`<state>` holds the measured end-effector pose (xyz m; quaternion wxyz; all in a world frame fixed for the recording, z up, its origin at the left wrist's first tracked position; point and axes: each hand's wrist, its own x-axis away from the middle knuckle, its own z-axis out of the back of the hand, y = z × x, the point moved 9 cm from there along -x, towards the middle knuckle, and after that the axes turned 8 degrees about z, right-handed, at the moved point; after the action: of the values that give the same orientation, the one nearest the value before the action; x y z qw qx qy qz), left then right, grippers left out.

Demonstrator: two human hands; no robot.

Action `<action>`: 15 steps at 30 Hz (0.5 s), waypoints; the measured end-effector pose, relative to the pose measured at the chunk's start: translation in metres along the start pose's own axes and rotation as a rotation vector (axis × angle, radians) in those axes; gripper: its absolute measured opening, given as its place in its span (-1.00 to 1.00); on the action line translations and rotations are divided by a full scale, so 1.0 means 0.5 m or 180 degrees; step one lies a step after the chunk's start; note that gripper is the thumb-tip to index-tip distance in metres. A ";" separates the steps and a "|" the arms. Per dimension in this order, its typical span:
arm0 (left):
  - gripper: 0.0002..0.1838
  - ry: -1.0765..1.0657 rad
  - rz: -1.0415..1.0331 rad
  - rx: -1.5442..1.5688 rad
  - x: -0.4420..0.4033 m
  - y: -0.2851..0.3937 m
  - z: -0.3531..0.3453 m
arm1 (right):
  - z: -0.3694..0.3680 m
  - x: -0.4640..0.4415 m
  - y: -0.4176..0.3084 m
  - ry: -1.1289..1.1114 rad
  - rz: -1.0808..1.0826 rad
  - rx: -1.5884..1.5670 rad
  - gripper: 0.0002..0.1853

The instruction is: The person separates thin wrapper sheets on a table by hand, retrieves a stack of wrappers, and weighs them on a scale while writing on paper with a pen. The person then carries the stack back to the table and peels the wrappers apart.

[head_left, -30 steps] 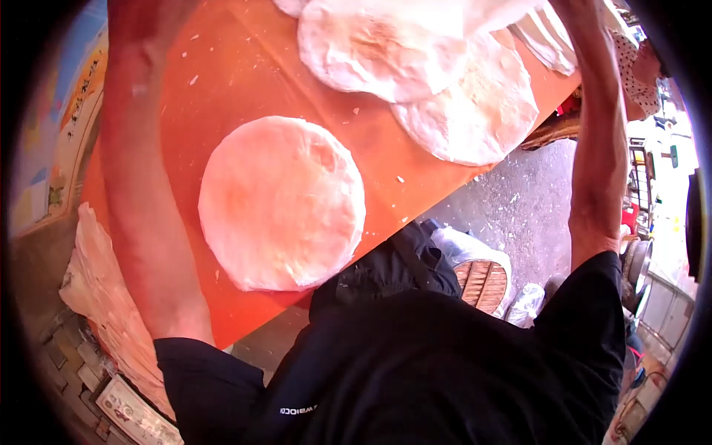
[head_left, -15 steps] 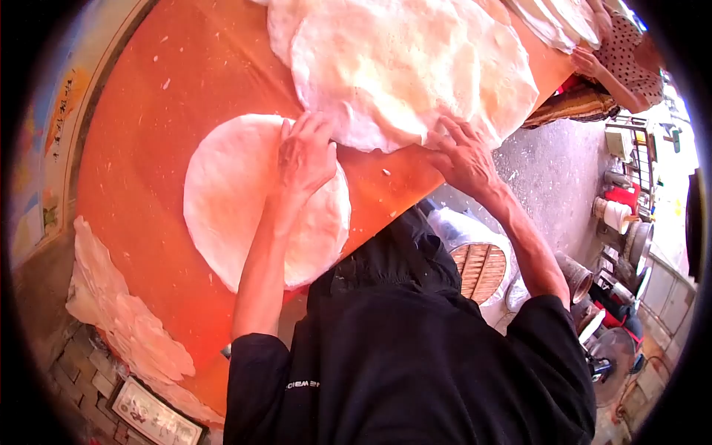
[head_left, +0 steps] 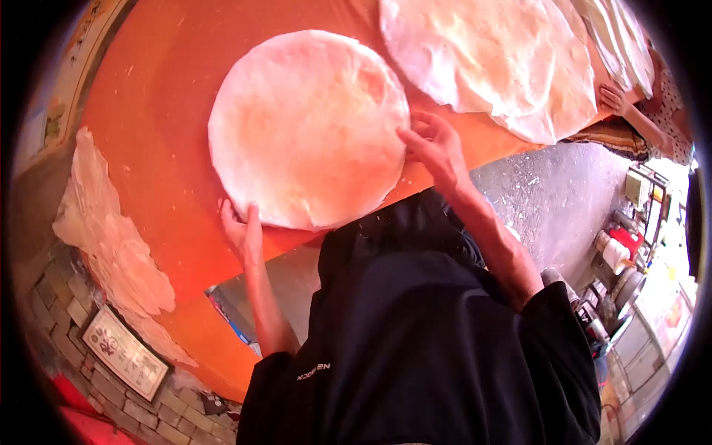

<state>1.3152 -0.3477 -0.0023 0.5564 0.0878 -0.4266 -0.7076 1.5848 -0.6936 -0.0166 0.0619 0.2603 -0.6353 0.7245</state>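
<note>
A round, flat sheet of dough (head_left: 308,133) lies on the orange tabletop (head_left: 159,148) in front of me. At its lower left rim, my left hand (head_left: 243,233) has the edge between thumb and fingers, thumb on top. My right hand (head_left: 441,152) is closed at the right rim, its thumb tip and curled fingers meeting the edge there. A larger, wrinkled dough sheet (head_left: 497,59) lies farther right, apart from the round one.
Thin pale dough sheets (head_left: 111,222) hang along the table's left edge. Another person's hand (head_left: 615,99) rests by folded dough (head_left: 619,37) at the far right. A framed sign (head_left: 124,352) stands on the brick floor; pots and a bucket (head_left: 614,251) stand at right.
Both hands have left the larger sheet's near edge and now hold the round sheet's rim at left and right. The view has shifted, and the two sheets now lie apart.
</note>
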 end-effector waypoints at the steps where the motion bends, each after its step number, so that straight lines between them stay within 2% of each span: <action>1: -0.36 -0.0091 0.0147 0.0434 0.009 -0.017 0.000 | -0.003 0.010 0.002 0.0034 -0.0237 -0.0506 -0.47; 2: -0.38 -0.0181 0.0275 0.0881 0.016 -0.030 -0.006 | -0.004 0.013 0.014 -0.0030 -0.0654 -0.0592 -0.50; 3: -0.38 -0.0140 0.0295 0.0901 0.025 -0.014 -0.005 | -0.012 0.014 0.007 -0.0239 -0.0798 -0.0642 -0.52; 5: -0.41 -0.0214 0.1160 0.1672 0.048 -0.014 -0.011 | -0.026 0.017 0.013 -0.0472 -0.0985 -0.0662 -0.53; 7: -0.41 -0.0400 0.1389 0.1892 0.048 -0.028 -0.023 | -0.044 0.006 0.025 -0.0897 -0.1160 0.0131 -0.59; 8: -0.41 -0.0620 0.1607 0.2075 0.054 -0.036 -0.035 | -0.051 0.012 0.022 -0.0910 -0.1157 0.0141 -0.59; 10: -0.41 -0.0670 0.1613 0.2245 0.059 -0.033 -0.042 | -0.081 0.016 -0.044 -0.1096 -0.0296 0.0078 -0.66; 11: -0.42 -0.1055 0.1655 0.2746 0.062 -0.025 -0.063 | -0.089 0.022 -0.078 -0.0751 0.0050 0.0435 -0.71; 12: -0.43 -0.1438 0.1693 0.3235 0.072 -0.014 -0.077 | -0.111 0.041 -0.104 -0.0780 0.0032 0.0447 -0.71; 14: -0.43 -0.1297 0.1667 0.3168 0.083 -0.012 -0.073 | -0.146 0.071 -0.209 -0.1020 0.0745 0.0628 -0.73; 15: -0.43 -0.1171 0.1616 0.3109 0.084 -0.009 -0.074 | -0.145 0.079 -0.243 -0.1023 0.0757 0.0637 -0.73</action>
<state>1.3189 -0.4023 -0.0134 0.5203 0.1049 -0.8010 -0.2767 1.5804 -0.6118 0.1052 -0.1522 0.3005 -0.5881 0.7353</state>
